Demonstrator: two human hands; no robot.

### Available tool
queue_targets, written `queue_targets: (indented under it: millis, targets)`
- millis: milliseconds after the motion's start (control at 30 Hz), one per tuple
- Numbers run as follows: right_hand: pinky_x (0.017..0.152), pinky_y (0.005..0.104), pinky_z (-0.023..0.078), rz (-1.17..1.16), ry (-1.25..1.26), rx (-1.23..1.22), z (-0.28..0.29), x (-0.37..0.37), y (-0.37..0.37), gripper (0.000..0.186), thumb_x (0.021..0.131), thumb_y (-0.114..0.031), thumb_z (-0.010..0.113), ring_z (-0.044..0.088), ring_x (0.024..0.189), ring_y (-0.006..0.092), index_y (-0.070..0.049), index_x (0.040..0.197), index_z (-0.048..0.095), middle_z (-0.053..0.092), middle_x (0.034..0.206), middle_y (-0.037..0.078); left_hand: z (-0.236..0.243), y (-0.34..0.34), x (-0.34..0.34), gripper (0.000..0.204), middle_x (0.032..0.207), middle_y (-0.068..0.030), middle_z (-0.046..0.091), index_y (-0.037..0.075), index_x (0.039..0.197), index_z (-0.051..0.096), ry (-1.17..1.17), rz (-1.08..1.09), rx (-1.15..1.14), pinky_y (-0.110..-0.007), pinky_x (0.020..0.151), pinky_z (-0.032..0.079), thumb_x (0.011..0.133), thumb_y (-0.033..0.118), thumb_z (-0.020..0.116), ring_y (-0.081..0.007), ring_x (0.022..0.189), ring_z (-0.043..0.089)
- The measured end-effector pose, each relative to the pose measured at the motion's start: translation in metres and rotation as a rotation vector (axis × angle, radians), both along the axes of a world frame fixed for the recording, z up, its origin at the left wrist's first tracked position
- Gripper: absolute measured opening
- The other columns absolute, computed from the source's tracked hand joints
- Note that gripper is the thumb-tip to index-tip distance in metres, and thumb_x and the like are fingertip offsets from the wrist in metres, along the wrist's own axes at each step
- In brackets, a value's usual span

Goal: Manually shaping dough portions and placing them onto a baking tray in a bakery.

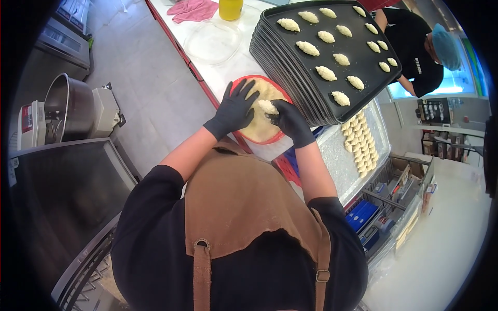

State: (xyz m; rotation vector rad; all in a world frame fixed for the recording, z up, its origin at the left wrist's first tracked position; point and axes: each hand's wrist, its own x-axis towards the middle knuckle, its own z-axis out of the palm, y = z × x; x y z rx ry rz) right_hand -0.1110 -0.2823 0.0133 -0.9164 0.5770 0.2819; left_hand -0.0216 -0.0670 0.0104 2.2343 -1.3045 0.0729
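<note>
My right hand point(292, 123), in a black glove, grips a small dough roll point(267, 107) coated in pale crumbs between its fingertips. Beside it my left hand point(233, 110), also gloved in black, is open, its fingers spread over the left part of a round red-rimmed container point(265, 80). A pale crumbly coating point(258, 130) fills that container, and the held roll is just above it. Right of the container rises a tall stack of dark baking trays point(358, 57). Several coated rolls point(326, 73) lie spaced out on the top tray.
Several rows of uncoated rolls point(360, 145) lie on a plastic-covered surface point(332, 155) at the right. Behind the container are a clear round lid point(212, 41), a pink cloth point(192, 9) and a yellow tub point(230, 9). A co-worker point(420, 52) stands beyond the trays. A mixer point(67, 106) stands left.
</note>
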Motion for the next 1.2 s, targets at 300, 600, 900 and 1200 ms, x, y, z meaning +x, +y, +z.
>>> queue_targets:
  millis: [300, 600, 900, 1200]
  targets:
    - [0.065, 0.0269, 0.052, 0.011, -0.03, -0.046, 0.002, -0.005, 0.005, 0.025, 0.101, -0.027, 0.064, 0.069, 0.079, 0.0151, -0.005, 0.114, 0.07, 0.073, 0.097, 0.006, 0.015, 0.002, 0.007, 0.06, 0.131, -0.0135, 0.066, 0.013, 0.144, 0.058, 0.346, -0.194, -0.06, -0.047, 0.113, 0.04, 0.09, 0.031, 0.077, -0.0291, 0.125, 0.061]
    - [0.09, 0.0382, 0.056, 0.049, -0.286, -1.063, 0.039, -0.019, 0.043, 0.042, 0.101, -0.027, 0.066, 0.07, 0.107, 0.0272, 0.0, 0.132, 0.063, 0.071, 0.119, 0.018, -0.008, 0.01, 0.003, 0.046, 0.108, -0.0151, 0.075, 0.004, 0.126, 0.07, 0.582, -0.141, -0.261, -0.037, 0.09, 0.055, 0.089, 0.028, 0.08, -0.0294, 0.101, 0.071]
    - [0.116, 0.0503, 0.035, 0.273, -0.587, -1.729, 0.027, -0.039, 0.049, 0.065, 0.095, -0.039, 0.071, 0.043, 0.142, 0.0434, 0.001, 0.145, 0.055, 0.042, 0.156, 0.027, 0.004, 0.02, -0.003, 0.043, 0.112, -0.0163, 0.075, 0.004, 0.123, 0.072, 0.62, -0.038, -0.194, -0.038, 0.091, 0.055, 0.089, 0.029, 0.08, -0.029, 0.102, 0.072]
    - [0.082, 0.0338, 0.058, 0.109, -0.133, -0.601, 0.035, -0.024, 0.024, 0.047, 0.097, -0.023, 0.072, 0.068, 0.106, 0.0245, 0.0, 0.135, 0.059, 0.065, 0.127, 0.015, 0.015, 0.017, -0.001, 0.047, 0.121, -0.0155, 0.072, 0.005, 0.127, 0.071, 0.615, -0.14, -0.245, -0.04, 0.094, 0.055, 0.086, 0.027, 0.083, -0.0321, 0.109, 0.069]
